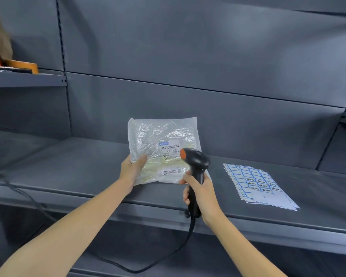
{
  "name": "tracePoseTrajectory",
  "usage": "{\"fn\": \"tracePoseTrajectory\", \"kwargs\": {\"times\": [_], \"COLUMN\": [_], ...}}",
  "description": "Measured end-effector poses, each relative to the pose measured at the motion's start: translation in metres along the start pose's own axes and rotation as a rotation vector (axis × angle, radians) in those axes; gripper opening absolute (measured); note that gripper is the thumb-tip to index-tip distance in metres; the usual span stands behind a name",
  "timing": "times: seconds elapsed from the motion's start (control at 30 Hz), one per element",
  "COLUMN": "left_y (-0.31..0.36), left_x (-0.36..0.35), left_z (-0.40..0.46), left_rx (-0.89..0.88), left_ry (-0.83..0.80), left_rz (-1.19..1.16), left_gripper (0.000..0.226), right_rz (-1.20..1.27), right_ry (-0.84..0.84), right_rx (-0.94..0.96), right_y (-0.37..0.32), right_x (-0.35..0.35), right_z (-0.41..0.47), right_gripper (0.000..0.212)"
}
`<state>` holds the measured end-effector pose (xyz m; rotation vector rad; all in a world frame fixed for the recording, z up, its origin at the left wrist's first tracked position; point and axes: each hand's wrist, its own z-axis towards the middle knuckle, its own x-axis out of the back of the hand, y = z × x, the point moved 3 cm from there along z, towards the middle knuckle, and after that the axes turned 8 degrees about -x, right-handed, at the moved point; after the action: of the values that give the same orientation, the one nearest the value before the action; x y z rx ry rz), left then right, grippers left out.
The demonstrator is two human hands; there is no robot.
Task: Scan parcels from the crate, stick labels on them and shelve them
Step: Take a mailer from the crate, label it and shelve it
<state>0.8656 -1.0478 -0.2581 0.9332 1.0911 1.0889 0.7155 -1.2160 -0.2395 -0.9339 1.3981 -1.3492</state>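
One parcel (162, 150), one scanner (195, 176), one stack of label sheets (258, 185), two hands.

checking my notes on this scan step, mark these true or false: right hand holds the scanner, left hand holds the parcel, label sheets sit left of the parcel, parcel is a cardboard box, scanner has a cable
1. The right hand holds the scanner: true.
2. The left hand holds the parcel: true, at its left edge.
3. The label sheets sit left of the parcel: false, they lie on the shelf to its right.
4. The parcel is a cardboard box: false, it is a clear plastic bag with a printed barcode label.
5. The scanner has a cable: true.
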Motion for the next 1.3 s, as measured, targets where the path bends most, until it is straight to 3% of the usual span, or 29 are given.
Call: {"fn": "tracePoseTrajectory", "kwargs": {"times": [0.23, 0.37, 0.43, 0.5, 0.63, 0.73, 0.93, 1.1, 1.17, 1.3], "left_y": [-0.002, -0.003, -0.004, -0.004, -0.005, -0.004, 0.011, 0.046, 0.051, 0.054], "left_x": [-0.002, -0.001, 0.0, 0.0, 0.002, 0.003, 0.007, 0.034, 0.047, 0.053], "left_z": [0.0, 0.001, 0.001, 0.001, 0.0, -0.001, 0.001, 0.011, 0.015, 0.029], "left_rx": [-0.013, 0.0, 0.011, 0.026, 0.032, 0.05, 0.141, 0.248, 0.279, 0.153], "left_ry": [0.046, 0.054, 0.058, 0.063, 0.062, 0.067, 0.128, 0.004, -0.07, -0.132], "left_rz": [0.008, -0.009, -0.008, -0.005, -0.01, 0.001, 0.001, 0.317, 0.504, 0.895], "left_gripper": [0.023, 0.021, 0.022, 0.022, 0.025, 0.029, 0.022, 0.028, 0.031, 0.034], "right_rz": [-0.068, -0.573, -0.794, -0.908, -1.012, -1.064, -1.169, -1.23, -1.234, -1.195], "right_ry": [0.296, 0.423, 0.461, 0.484, 0.51, 0.524, 0.502, 0.605, 0.689, 0.76], "right_rx": [-0.071, -0.25, -0.281, -0.273, -0.268, -0.249, -0.221, -0.262, -0.368, -0.638], "right_y": [-0.026, -0.031, -0.024, -0.011, 0.005, 0.005, -0.001, -0.023, -0.03, -0.041], "right_x": [0.054, 0.091, 0.095, 0.098, 0.095, 0.093, 0.098, 0.141, 0.171, 0.215], "right_z": [0.03, 0.051, 0.057, 0.064, 0.073, 0.073, 0.07, 0.059, 0.055, 0.041], "right_gripper": [0.014, 0.038, 0.031, 0.033, 0.063, 0.071, 0.057, 0.05, 0.039, 0.045]}}
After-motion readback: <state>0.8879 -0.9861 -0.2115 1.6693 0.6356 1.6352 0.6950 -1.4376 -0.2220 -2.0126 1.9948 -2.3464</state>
